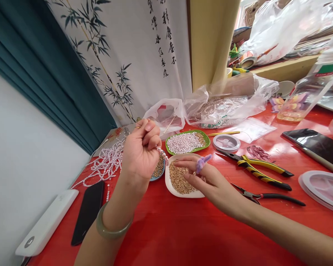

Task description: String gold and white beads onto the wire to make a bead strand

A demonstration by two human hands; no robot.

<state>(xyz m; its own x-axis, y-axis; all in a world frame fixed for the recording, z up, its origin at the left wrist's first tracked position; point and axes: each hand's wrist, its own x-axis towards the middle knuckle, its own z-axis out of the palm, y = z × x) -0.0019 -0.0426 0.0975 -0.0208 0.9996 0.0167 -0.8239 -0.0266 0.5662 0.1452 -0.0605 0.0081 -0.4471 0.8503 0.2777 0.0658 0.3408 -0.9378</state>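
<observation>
From the head view, I take the white dish on the red table as my landmark; it holds a heap of small gold beads. My left hand is raised just to the left of it, fingers curled in tight, and closed on a short beaded strand, which comes out of my fist and slants down to the dish's upper left edge. My right hand reaches over the dish from its right side, fingers stretched out, the thumb held apart from them. My fingertips are near the strand's lower end; I cannot tell whether they touch it or have a bead. A fuzzy purple ring sits on one finger, and a pale green bangle circles my left forearm.

Just left of the dish, partly behind my left hand, is a blue dish of beads. Directly beyond the white dish lies a green tray, mostly full of pearly beads. To its right are yellow-and-black pliers, with darker pliers nearer me. Farther left of it are heaped pearl strings and a black phone.
</observation>
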